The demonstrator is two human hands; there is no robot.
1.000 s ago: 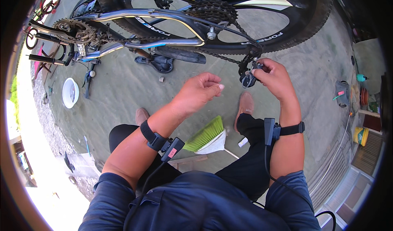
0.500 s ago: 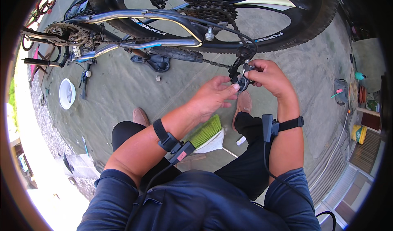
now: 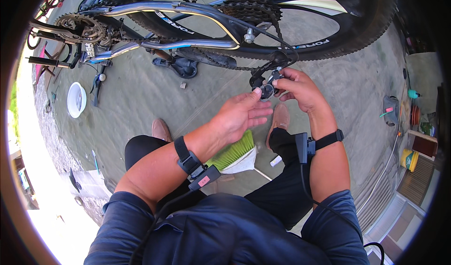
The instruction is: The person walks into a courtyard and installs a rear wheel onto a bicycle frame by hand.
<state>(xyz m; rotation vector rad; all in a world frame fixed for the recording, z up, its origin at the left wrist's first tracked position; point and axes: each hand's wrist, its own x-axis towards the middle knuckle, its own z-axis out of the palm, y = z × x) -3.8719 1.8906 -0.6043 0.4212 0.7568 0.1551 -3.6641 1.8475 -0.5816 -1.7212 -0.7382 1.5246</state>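
An upside-down bicycle stands in front of me, its rear wheel (image 3: 361,32) and sprocket cassette (image 3: 251,11) at the top. Below the wheel hangs the rear derailleur (image 3: 266,90), with the chain (image 3: 242,69) and a looping cable running to it. My right hand (image 3: 300,89) pinches the derailleur's silver body between thumb and fingers from the right. From the left, the thumb tip of my left hand (image 3: 239,115) touches the lower part of the derailleur; its other fingers are stretched out and spread below. Small parts between the hands are partly hidden.
The saddle (image 3: 181,68) hangs beneath the frame. A white basin (image 3: 76,99) sits on the floor at left. A green-bristled broom (image 3: 232,152) lies between my legs, with a small white box (image 3: 276,161) nearby. A yellow bucket (image 3: 408,160) stands at right.
Both hands and the derailleur have shifted slightly left and up. My left fingers have opened out, with the thumb still at the derailleur. My right hand keeps its pinch.
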